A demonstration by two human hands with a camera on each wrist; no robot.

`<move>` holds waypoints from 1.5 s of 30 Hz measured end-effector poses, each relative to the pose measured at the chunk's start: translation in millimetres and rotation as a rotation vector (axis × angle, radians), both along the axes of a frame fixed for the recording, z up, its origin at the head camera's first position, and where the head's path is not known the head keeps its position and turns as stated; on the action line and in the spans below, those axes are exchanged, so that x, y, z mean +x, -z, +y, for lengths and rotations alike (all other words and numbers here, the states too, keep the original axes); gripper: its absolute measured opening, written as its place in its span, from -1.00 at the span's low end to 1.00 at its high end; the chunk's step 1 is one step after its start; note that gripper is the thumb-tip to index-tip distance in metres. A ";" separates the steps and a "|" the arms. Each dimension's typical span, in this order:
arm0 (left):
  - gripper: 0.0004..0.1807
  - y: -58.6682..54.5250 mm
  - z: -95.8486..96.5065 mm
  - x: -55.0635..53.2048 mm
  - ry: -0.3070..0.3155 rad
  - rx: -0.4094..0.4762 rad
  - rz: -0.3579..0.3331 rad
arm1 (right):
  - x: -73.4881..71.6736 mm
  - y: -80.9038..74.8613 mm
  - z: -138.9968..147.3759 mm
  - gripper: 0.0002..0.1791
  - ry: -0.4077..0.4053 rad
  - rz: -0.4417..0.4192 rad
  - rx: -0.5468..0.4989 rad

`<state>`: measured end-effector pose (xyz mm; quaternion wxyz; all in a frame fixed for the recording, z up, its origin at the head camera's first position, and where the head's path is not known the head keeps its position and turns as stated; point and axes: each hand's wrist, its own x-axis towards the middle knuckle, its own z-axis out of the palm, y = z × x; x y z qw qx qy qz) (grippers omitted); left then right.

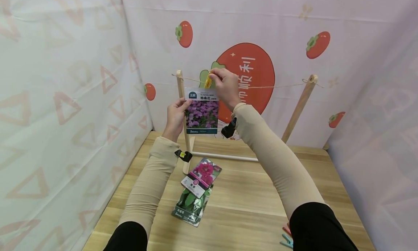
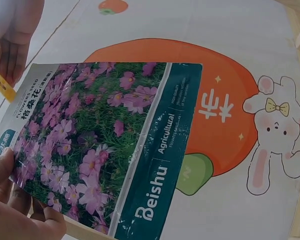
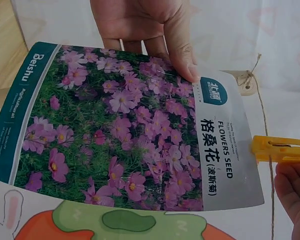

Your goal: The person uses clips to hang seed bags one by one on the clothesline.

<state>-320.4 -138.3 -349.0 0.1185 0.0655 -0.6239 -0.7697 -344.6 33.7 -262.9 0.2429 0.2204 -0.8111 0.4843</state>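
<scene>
A flower seed packet (image 1: 202, 114) with pink-purple blooms hangs upright before the string (image 1: 274, 86). My left hand (image 1: 176, 118) pinches its left edge, thumb on the front and fingers behind, as the right wrist view shows. At the packet's top edge is a yellow clothespin (image 3: 282, 148), which crosses the string. My right hand (image 1: 226, 86) grips the clothespin's upper end between thumb and fingers. In the right wrist view the clothespin's tip meets the packet's top edge; how far it bites over the packet I cannot tell.
Two wooden posts, left (image 1: 180, 87) and right (image 1: 302, 105), carry the string, with a white rod (image 1: 225, 156) low between them. Below lie a pink-flower packet (image 1: 207, 171) and, partly under it, a green packet (image 1: 191, 209). Blue clothespins (image 1: 287, 241) and a red one lie by my right sleeve.
</scene>
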 end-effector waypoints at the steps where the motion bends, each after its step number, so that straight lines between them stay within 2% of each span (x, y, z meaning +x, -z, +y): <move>1: -0.92 -0.5 0.4 0.1 -0.001 -0.005 -0.001 | 0.1 0.2 -0.5 -0.73 -0.004 0.004 0.011; 7: -0.92 -3.2 2.4 0.2 -0.002 -0.009 0.013 | 2.0 0.9 -3.9 -0.72 -0.039 -0.036 0.057; 16: -0.63 -4.2 1.6 1.0 -0.003 -0.029 -0.014 | 1.7 2.9 -4.1 -0.63 -0.105 -0.145 0.091; 26: -0.56 -2.9 1.2 0.8 0.005 -0.048 -0.060 | 1.0 5.9 -2.4 -0.59 -0.135 -0.127 0.110; 36: -0.60 2.7 -3.5 2.4 -0.008 -0.112 -0.027 | 5.1 9.4 -1.3 -0.58 -0.116 -0.108 0.150; 45: -0.62 3.8 -6.0 3.2 -0.023 -0.081 -0.027 | 5.0 11.8 0.6 -0.60 -0.110 -0.101 0.141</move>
